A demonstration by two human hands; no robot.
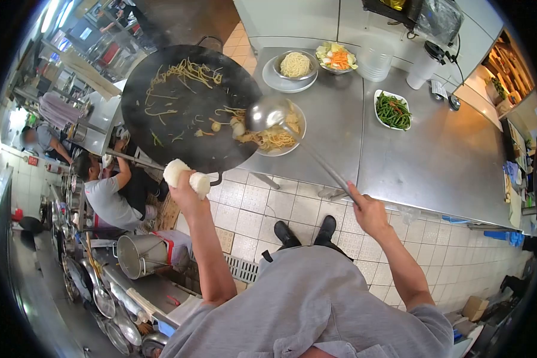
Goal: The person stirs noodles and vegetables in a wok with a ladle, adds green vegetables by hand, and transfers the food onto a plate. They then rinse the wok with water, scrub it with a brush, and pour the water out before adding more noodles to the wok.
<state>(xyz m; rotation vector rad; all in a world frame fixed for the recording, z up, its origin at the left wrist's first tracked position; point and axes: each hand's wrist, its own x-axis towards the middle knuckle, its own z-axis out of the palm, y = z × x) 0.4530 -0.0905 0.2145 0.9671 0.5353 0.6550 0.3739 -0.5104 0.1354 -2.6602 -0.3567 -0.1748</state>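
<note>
My left hand (pixel 190 190) is closed round a white cloth (pixel 176 173) at the near rim of a big black wok (pixel 185 137). The wok is tilted over the counter's left edge, with noodles (pixel 188 73) spread inside it. My right hand (pixel 369 210) grips the long handle of a metal ladle (pixel 267 113). The ladle's bowl is over a white plate (pixel 303 128) heaped with noodles and pale pieces, by the wok's right rim. Some food lies right at that rim. The ladle's bowl hides part of the plate.
On the steel counter (pixel 334 119) stand a bowl of plain noodles (pixel 295 64), a bowl of cut vegetables (pixel 336 58), a dish of green beans (pixel 392 111) and a white container (pixel 376 61). A person (pixel 110 194) crouches at left near a metal pot (pixel 140 256).
</note>
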